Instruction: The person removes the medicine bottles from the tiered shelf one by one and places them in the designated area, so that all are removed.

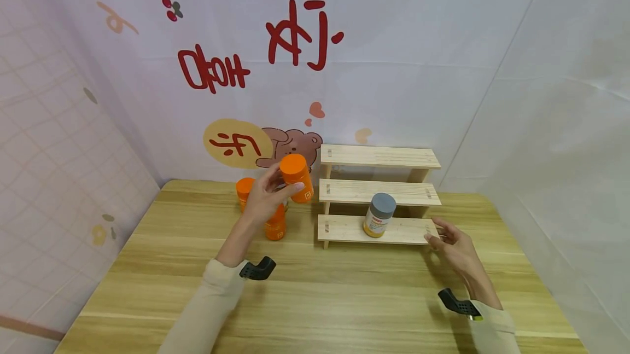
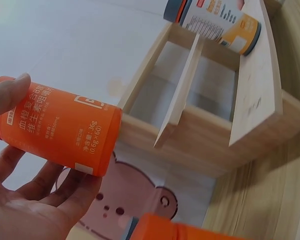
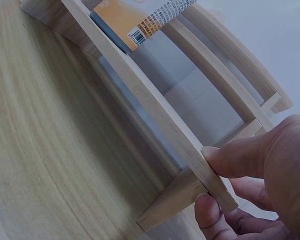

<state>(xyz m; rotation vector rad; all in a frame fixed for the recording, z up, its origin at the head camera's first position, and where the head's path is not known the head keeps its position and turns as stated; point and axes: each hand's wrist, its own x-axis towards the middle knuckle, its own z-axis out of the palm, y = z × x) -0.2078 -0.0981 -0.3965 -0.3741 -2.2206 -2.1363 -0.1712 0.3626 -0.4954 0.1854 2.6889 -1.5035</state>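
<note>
My left hand (image 1: 263, 198) holds an orange supplement bottle (image 1: 301, 185) in the air, just left of a three-tier wooden shelf (image 1: 339, 229). In the left wrist view the orange bottle lies tilted between thumb and fingers, its white-printed label toward the camera. With my right hand (image 1: 459, 251) I grip the right end of the shelf's lowest board; the right wrist view has the thumb on top and fingers beneath the board (image 3: 182, 142). A grey-lidded bottle (image 1: 378, 218) with a white and yellow label stands on that lowest tier.
More orange bottles stand on the wooden table left of the shelf, one (image 1: 243, 189) behind my left hand and another (image 1: 275, 229) below it, both partly hidden. A white printed cloth (image 1: 394, 58) hangs behind the table (image 1: 344, 294); pale walls flank it.
</note>
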